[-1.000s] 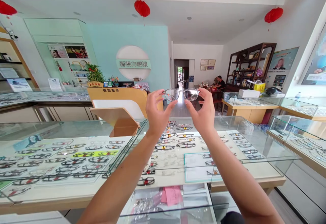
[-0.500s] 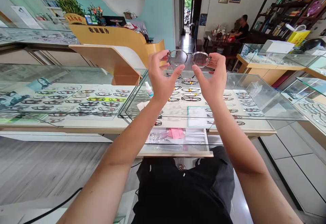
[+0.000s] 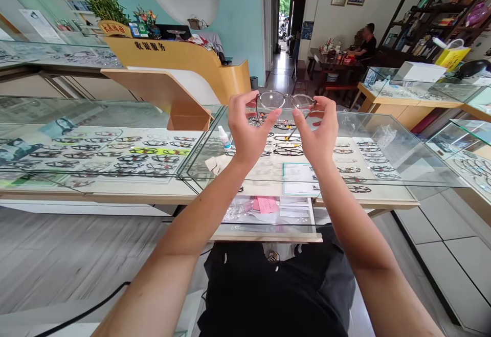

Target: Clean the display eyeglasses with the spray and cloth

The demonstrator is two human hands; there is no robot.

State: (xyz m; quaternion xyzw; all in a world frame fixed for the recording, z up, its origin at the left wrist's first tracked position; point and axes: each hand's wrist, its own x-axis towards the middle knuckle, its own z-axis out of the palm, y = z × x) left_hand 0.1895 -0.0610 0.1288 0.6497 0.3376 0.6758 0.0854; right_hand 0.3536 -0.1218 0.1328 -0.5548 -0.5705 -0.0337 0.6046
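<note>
A pair of eyeglasses (image 3: 287,96) with round lenses and thin dark rims is held up over the glass display counter (image 3: 383,122). My left hand (image 3: 247,127) pinches the frame at its left end between thumb and fingers. At the opposite end my right hand (image 3: 317,130) grips it the same way. Below the hands, several spectacle frames (image 3: 287,151) lie in rows under the glass. A small white dropper bottle (image 3: 224,137) and a crumpled pale cloth (image 3: 218,164) are to the left of my left forearm.
An open drawer (image 3: 268,234) with pink paper and clear plastic packets juts out before my lap. A brown tilted stand (image 3: 187,109), perhaps a mirror's back, rises on the left counter. At the far back right, a person (image 3: 368,43) sits by a dark table (image 3: 330,58).
Both hands have lowered the eyeglasses somewhat in view, and the glasses are tilted differently, with the lenses looking flatter. Both hands keep their grip.
</note>
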